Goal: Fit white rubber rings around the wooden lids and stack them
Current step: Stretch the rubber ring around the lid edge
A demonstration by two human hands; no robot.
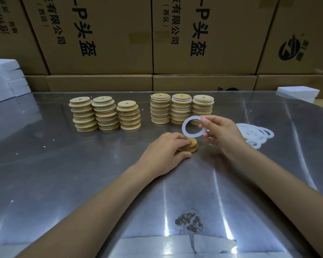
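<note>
Now, left hand [164, 149] curled over a flat-lying wooden lid [191, 145] mid-worktop, right hand [220, 131] pinching a white ring [185, 127] upright above it, its opening toward us.

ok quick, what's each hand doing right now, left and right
Left hand: fingers curled over the wooden lid on the table, holding it.
Right hand: pinching a white rubber ring, raised above the lid.

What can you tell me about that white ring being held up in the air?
The white ring is a thin, flat, flexible-looking band, rubbery and slightly see-through, with a wide round opening. The right hand pinches its right edge between thumb and fingers, holding it tilted upright above the table. It hangs just above and right of the wooden lid that the left hand holds down. Nothing else touches it.
</note>
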